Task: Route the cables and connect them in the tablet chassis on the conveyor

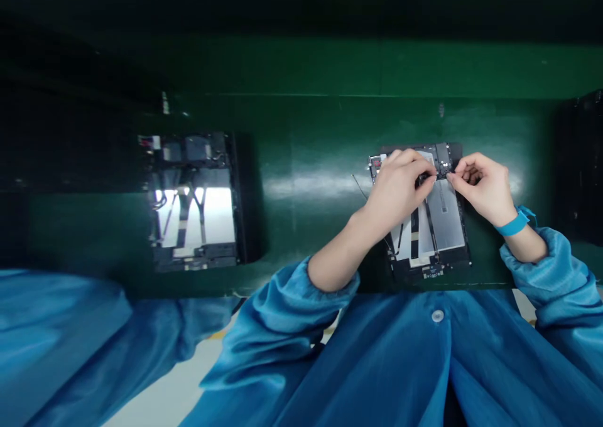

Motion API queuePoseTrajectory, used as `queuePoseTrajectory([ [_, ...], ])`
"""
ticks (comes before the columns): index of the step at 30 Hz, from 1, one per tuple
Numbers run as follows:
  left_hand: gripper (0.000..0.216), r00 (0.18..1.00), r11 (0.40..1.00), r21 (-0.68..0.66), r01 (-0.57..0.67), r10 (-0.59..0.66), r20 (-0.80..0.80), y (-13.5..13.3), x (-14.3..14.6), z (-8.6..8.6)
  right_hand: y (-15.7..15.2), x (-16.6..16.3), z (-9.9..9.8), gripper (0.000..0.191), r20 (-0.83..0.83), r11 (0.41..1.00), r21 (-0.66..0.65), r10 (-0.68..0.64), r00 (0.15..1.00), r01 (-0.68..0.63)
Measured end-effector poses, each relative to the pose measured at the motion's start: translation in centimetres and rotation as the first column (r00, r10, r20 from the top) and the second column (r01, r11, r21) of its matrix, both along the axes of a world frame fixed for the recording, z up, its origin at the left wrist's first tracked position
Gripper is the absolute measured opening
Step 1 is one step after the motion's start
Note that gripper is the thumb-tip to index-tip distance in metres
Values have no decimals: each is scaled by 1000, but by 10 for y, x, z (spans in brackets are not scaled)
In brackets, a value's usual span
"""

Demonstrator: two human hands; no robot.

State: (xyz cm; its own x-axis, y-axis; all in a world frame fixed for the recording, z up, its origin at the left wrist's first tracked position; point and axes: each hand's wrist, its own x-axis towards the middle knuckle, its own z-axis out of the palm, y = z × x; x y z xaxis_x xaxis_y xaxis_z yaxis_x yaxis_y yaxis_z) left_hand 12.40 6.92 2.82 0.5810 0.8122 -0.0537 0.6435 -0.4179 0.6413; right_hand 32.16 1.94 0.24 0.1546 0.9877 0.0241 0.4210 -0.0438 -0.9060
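An opened tablet lies on the green bench in front of me, its silvery inner panel, dark flat cables and small circuit boards exposed. Over its upper part my left hand is bent, thumb and forefinger pinched together near the top circuit board. My right hand comes in from the right, fingers curled and fingertips pinched at the same board, close to the left fingertips. Whatever sits between either set of fingers is too small to make out. A thin dark wire sticks out past the tablet's left edge.
Further left on the green bench lies a second opened tablet. A dark object stands at the right edge. Another person's blue garment shows at the lower left. A blue wrist strap circles my right wrist.
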Motion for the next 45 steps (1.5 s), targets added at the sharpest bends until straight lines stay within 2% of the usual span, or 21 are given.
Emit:
queuePoseTrajectory([
  [2, 17, 999, 998, -42, 48, -47, 10, 10, 4, -4, 1, 1, -1, 9, -21, 1000, -10, -2, 1000, 2],
  [5, 17, 999, 997, -64, 50, -50, 9, 17, 7, -6, 3, 4, -2, 11, -44, 999, -43, -3, 999, 1],
  [11, 8, 998, 996, -73, 46, -48, -34, 22, 11, -4, 5, 8, -4, 13, -75, 996, -89, 2, 997, -8],
  [17, 12, 994, 997, -55, 50, -55, -96, 23, 16, -1, 6, 13, -7, 23, -143, 996, -84, -20, 990, 8],
  [21, 15, 996, 996, -17, 88, -88, 10, 23, 18, 0, 9, 8, -4, 29, -158, 999, -31, -37, 987, 33],
  [24, 14, 989, 992, -39, 124, -120, 91, 23, 20, -2, 11, 3, -2, 31, -183, 1000, -7, -23, 983, 22],
  [28, 14, 997, 998, -58, -1, 5, 71, 20, 22, -6, 12, 1, -3, 26, -224, 1000, 9, -27, 974, 30],
  [31, 14, 997, 997, -46, -65, 67, 27, 18, 22, -9, 13, 4, -4, 19, -125, 1000, -27, -6, 992, 3],
  [35, 13, 997, 996, -48, -74, 75, 7, 17, 23, -10, 15, 8, -1, 14, -38, 997, -75, 33, 999, -35],
  [45, 14, 997, 994, -75, -83, 83, -1, 15, 22, -6, 19, 11, 6, 17, -73, 989, -134, 52, 996, -61],
])
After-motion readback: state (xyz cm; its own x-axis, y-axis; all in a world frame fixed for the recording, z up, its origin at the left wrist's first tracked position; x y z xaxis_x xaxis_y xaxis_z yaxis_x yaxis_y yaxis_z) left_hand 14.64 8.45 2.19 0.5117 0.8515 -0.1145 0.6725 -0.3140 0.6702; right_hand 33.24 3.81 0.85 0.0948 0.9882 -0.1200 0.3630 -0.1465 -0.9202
